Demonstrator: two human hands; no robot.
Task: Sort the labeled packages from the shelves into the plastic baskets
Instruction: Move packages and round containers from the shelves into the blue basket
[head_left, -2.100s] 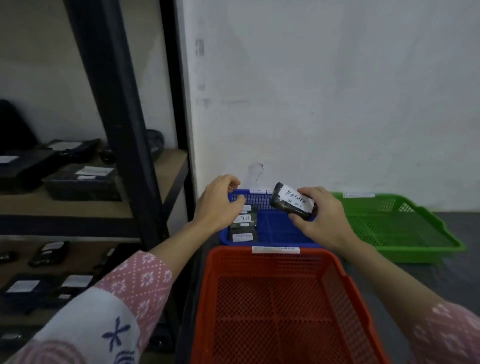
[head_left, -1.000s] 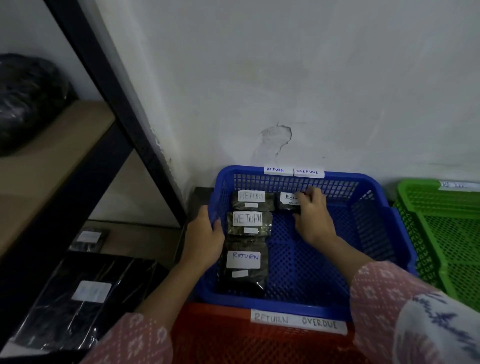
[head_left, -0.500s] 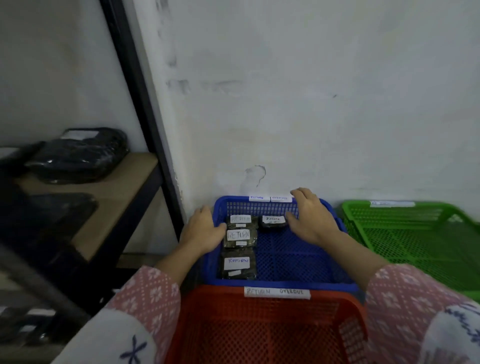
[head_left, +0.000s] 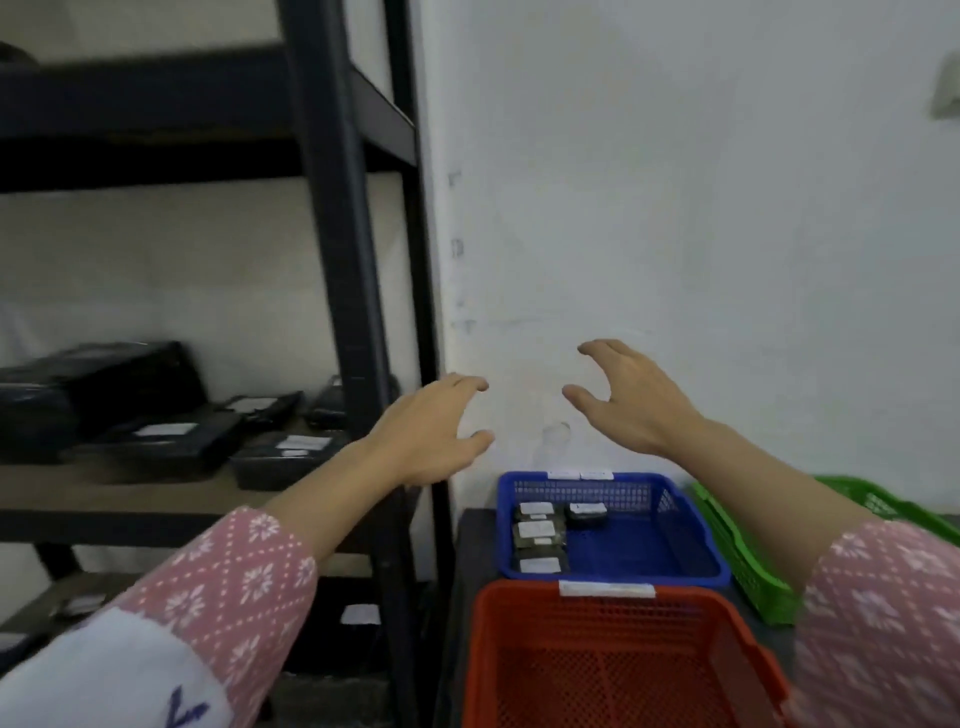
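My left hand (head_left: 434, 434) and my right hand (head_left: 631, 397) hover in the air in front of the white wall, both empty with fingers spread and relaxed. Below them the blue basket (head_left: 685, 556) holds several black packages with white labels: three in a column at its left (head_left: 537, 532) and one beside them (head_left: 587, 514). The red basket (head_left: 524, 649) in front holds nothing I can see. A green basket (head_left: 737, 561) stands to the right, partly behind my right arm. Black labeled packages (head_left: 291, 457) lie on the shelf at left.
A dark metal shelving unit (head_left: 337, 208) stands at left, its upright post close to my left hand. More labeled packages lie on its lower shelf (head_left: 358, 616). The white wall (head_left: 675, 208) rises directly behind the baskets.
The package from my right hand now lies in the blue basket. Both hands have let go, lifted out of the basket and risen; the view has tilted up toward the shelves.
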